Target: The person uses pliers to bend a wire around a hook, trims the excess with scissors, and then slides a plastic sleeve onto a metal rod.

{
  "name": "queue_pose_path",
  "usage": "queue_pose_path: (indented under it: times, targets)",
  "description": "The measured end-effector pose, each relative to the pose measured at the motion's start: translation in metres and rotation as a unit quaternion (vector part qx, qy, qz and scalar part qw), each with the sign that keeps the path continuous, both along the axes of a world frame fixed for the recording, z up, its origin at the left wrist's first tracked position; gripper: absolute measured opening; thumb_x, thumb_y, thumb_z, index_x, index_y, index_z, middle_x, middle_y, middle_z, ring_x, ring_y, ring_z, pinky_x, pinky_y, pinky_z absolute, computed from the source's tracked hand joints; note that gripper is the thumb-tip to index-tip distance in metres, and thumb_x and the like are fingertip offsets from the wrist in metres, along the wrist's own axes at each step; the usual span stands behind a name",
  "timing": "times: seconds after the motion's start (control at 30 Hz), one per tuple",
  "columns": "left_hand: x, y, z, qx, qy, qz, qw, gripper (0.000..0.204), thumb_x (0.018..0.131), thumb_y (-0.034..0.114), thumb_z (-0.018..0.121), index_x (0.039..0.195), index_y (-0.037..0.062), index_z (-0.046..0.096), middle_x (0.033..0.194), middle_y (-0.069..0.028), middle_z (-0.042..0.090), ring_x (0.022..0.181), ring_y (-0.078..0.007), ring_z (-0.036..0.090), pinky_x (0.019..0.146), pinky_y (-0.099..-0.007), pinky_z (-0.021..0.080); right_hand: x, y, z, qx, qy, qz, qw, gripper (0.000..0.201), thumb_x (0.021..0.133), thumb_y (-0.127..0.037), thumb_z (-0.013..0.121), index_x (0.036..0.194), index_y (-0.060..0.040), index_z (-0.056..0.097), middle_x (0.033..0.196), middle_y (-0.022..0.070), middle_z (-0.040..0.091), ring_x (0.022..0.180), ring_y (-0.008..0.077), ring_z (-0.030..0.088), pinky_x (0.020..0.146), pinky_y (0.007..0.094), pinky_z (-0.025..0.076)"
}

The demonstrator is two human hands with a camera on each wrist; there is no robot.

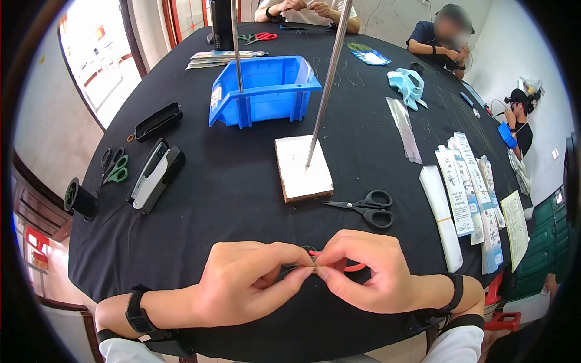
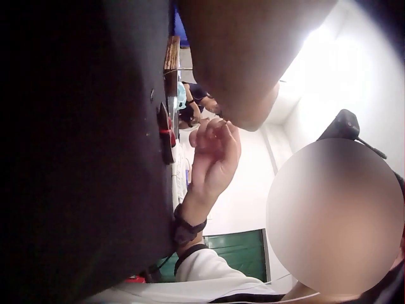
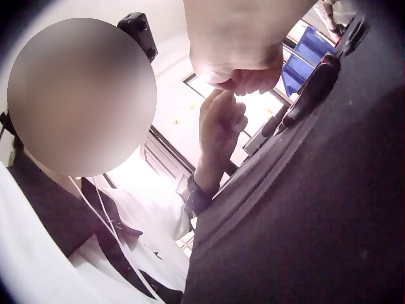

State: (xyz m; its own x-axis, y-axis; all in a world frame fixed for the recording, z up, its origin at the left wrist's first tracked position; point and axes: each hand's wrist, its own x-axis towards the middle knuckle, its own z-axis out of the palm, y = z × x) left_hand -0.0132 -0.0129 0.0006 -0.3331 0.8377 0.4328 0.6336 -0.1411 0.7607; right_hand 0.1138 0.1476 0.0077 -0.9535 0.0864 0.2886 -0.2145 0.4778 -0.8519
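Observation:
In the head view my left hand point(image 1: 242, 284) and right hand point(image 1: 375, 272) meet low over the black-covered table. Thumb and forefinger of each pinch a tiny thin strand point(image 1: 314, 264) where the fingertips come together; its kind is too small to tell. Behind the hands lies a red-handled tool point(image 1: 357, 267), mostly hidden by them. Just beyond are black scissors point(image 1: 370, 209) and a white-topped block point(image 1: 293, 172) with a metal rod point(image 1: 324, 97) standing on it. The left wrist view shows my right hand point(image 2: 215, 155) with bent fingers; my left hand point(image 3: 221, 123) appears in the right wrist view.
A blue bin point(image 1: 266, 106) stands beyond the block. To the left are a stapler point(image 1: 156, 178), green-handled scissors point(image 1: 116, 170) and a black cup point(image 1: 80, 199). Printed paper sleeves point(image 1: 466, 193) and a clear strip point(image 1: 403, 130) lie right. Other people sit around the table.

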Motion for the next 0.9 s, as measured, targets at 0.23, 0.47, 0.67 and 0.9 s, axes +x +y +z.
queue_pose_path:
  times: [0.23, 0.47, 0.67, 0.9]
  targets:
    - [0.002, -0.001, 0.001, -0.036, -0.203, 0.069, 0.976, 0.009, 0.088, 0.007, 0.06, 0.089, -0.0011, 0.064, 0.057, 0.0029, 0.053, 0.051, 0.0017, 0.037, 0.043, -0.018, 0.026, -0.002, 0.001, -0.002, -0.186, -0.104, -0.019, 0.977, 0.007, 0.085, -0.005, 0.058, 0.084, 0.0014, 0.059, 0.072, 0.0032, 0.056, 0.061, 0.0082, 0.055, 0.058, 0.0211, 0.045]
    - [0.002, -0.001, 0.004, -0.014, -0.264, 0.072, 0.962, 0.011, 0.089, 0.008, 0.058, 0.091, -0.002, 0.063, 0.063, 0.0024, 0.059, 0.055, 0.0028, 0.039, 0.045, -0.0158, 0.027, -0.003, 0.011, -0.001, -0.473, -0.211, 0.074, 0.852, 0.013, 0.09, -0.011, 0.054, 0.089, 0.0012, 0.058, 0.075, 0.0021, 0.055, 0.059, 0.0062, 0.051, 0.055, 0.0198, 0.043]
    - [0.0, -0.003, 0.004, -0.002, -0.224, 0.066, 0.972, 0.01, 0.089, 0.006, 0.057, 0.091, -0.0024, 0.063, 0.062, 0.0026, 0.058, 0.054, 0.0033, 0.039, 0.045, -0.0156, 0.026, -0.004, 0.004, -0.003, -0.012, 0.028, -0.007, 1.0, 0.007, 0.075, 0.002, 0.063, 0.081, -0.0008, 0.059, 0.074, 0.0041, 0.057, 0.061, 0.0093, 0.056, 0.056, 0.0211, 0.045]
    - [0.0, 0.0, 0.011, -0.028, -0.335, 0.055, 0.94, 0.014, 0.091, 0.009, 0.053, 0.089, -0.0024, 0.061, 0.06, 0.0029, 0.052, 0.055, 0.0021, 0.038, 0.047, -0.0165, 0.025, -0.007, 0.002, -0.003, -0.015, -0.042, -0.06, 0.997, 0.004, 0.078, 0.0, 0.062, 0.08, 0.0002, 0.059, 0.073, 0.0043, 0.057, 0.062, 0.0084, 0.057, 0.054, 0.0205, 0.045]
